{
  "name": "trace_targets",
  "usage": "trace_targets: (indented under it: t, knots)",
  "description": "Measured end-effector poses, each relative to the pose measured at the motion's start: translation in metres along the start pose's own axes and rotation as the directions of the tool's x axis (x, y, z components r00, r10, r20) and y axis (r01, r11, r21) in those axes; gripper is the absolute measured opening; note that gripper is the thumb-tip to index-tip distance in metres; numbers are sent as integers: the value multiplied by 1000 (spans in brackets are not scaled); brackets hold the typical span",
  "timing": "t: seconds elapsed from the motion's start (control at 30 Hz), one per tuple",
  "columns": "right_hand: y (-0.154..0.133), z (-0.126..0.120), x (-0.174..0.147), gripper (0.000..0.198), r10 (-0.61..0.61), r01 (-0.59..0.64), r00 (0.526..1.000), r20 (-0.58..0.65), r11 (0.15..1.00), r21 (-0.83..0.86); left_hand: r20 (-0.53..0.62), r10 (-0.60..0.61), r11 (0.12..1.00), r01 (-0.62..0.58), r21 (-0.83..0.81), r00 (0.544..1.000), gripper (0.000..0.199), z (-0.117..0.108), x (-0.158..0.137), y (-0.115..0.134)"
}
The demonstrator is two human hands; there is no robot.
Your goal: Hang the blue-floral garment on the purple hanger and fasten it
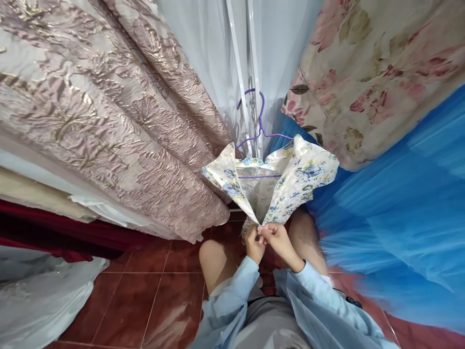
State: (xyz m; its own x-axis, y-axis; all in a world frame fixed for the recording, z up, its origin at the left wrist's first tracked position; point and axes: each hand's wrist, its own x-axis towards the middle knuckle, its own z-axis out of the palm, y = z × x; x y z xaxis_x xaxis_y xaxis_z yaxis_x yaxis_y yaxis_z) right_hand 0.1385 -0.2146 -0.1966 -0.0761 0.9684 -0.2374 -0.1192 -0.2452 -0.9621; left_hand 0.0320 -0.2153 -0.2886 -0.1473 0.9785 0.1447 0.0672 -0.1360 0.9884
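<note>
A white garment with blue and yellow flowers (307, 172) hangs in front of me on a purple hanger (261, 118). Its front is parted at the neck, and the two edges come together low down in a V. At that meeting point my left hand (255, 243) pinches the cloth from the left side. My right hand (278, 240) grips the edge right beside it, thumb and fingers pressed together. The fingertips of both hands nearly touch. Any button or fastener between them is too small to make out.
Pink and gold brocade cloth (119, 121) hangs at the left. On the right are floral cloth (374, 82) and blue tulle (395, 223). White straps (238, 63) hang behind the hanger. Below are red floor tiles (141, 291) and my knees (214, 261).
</note>
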Motion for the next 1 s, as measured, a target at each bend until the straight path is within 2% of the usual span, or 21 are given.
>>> trace_targets:
  t: [0.1, 0.17, 0.3, 0.43, 0.53, 0.67, 0.83, 0.93, 1.0]
  knots:
    - [-13, -5, 6, 43, -12, 16, 996, -88, 998, 52, 108, 130, 985, -140, 98, 986, 11, 2, -3, 2]
    - [-30, -4, 13, 42, -62, 70, 991, -117, 995, 65, 138, 182, 962, -205, 178, 973, 13, 4, -5, 5]
    - [-84, 2, 36, 38, -217, 230, 965, -150, 970, 77, 130, 240, 918, -269, 291, 962, 28, 10, -4, 12]
    - [-137, 13, 53, 33, -333, 353, 928, -166, 928, 115, 114, 268, 911, -290, 292, 957, 32, 15, -5, 16]
    - [-163, 19, 58, 30, -397, 421, 899, -183, 898, 124, 126, 273, 913, -298, 277, 954, 32, 19, -9, 16]
    - [-181, 21, 60, 31, -442, 470, 874, -203, 875, 116, 140, 262, 910, -292, 295, 955, 34, 21, -15, 8]
    - [-200, 17, 68, 35, -514, 543, 825, -237, 836, 77, 191, 163, 928, -216, 304, 968, 36, 19, -29, -9]
    - [-206, 16, 69, 36, -528, 539, 829, -185, 842, 11, 212, 119, 949, -174, 264, 970, 31, 14, -29, -10]
    - [-205, 15, 67, 34, -529, 533, 837, -138, 846, -11, 173, 145, 957, -182, 227, 974, 24, 7, -15, 3]
